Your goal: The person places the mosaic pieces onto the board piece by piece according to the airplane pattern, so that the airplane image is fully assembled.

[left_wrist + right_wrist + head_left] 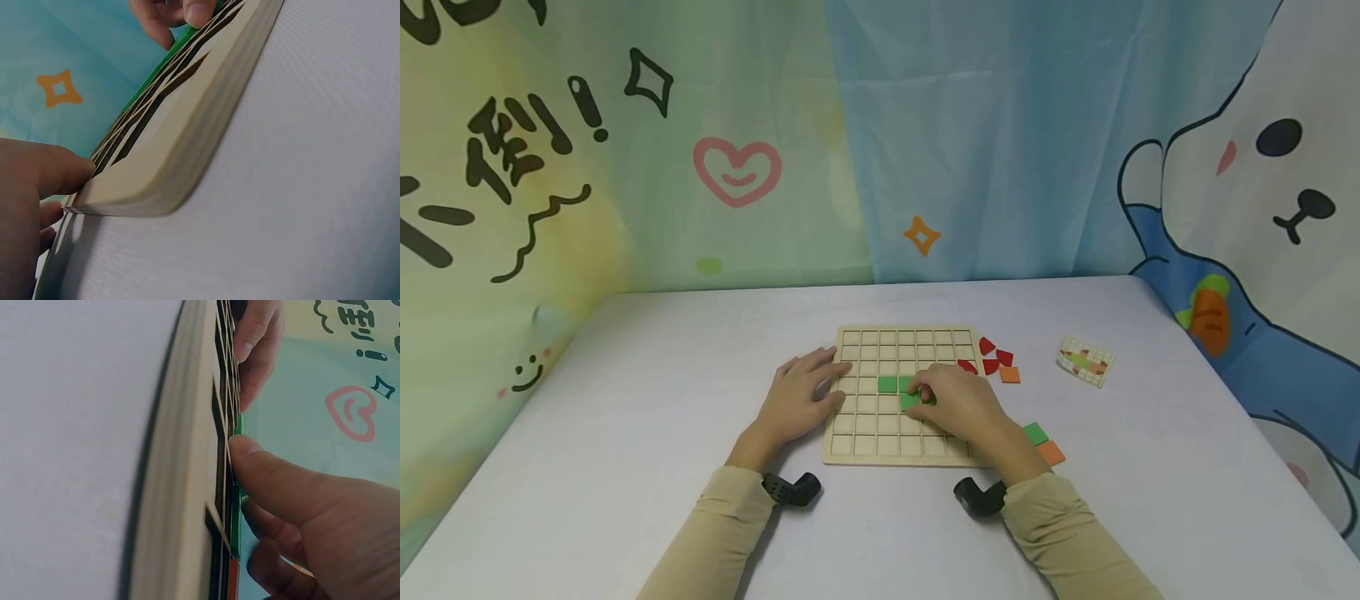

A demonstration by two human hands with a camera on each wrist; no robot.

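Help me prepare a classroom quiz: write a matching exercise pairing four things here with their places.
Things
1. Left hand
2. Right hand
3. Printed card
4. Loose green square

Places
A. Farthest right of the things lying on the table
B. At the green squares on the board
C. Off the board, next to an orange square
D. At the board's left edge

Pairs: 1-D, 2-B, 3-A, 4-C

Hands: 2, left hand (801,396) and right hand (958,400). Grid board (865,450): 1, under both. Green squares (887,384): 3 visible between hands, 1 right of right hand. Orange squares (1050,452): 2, right of right hand. Red pieces (991,367): 4 visible, beyond right hand. Patterned card (1086,361): 1, farther right. Black devices (792,489): 2, one behind each hand.
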